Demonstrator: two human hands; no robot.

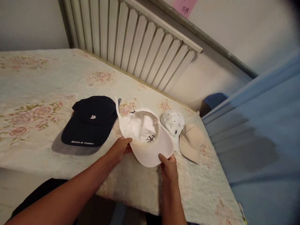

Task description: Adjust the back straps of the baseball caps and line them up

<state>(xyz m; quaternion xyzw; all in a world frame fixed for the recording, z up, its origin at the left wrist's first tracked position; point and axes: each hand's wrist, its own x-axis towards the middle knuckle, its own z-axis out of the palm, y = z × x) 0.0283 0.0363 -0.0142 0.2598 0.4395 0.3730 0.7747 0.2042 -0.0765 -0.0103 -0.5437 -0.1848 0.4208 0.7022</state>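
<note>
While the white cap (138,126) is pinched inside-up over floral cloth (44,82), L hand (123,146) at edge, R hand (169,165) on brim (147,156), navy cap (93,109), blue-logo cap (172,122) & beige cap (193,139) are laid out; release isn't yet done.

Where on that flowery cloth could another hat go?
The cloth is bare left of the navy cap, beyond it toward the radiator, and nearer than the beige cap, beside the blue curtain. Crowded: around the held white cap, other white cap and beige one.
</note>
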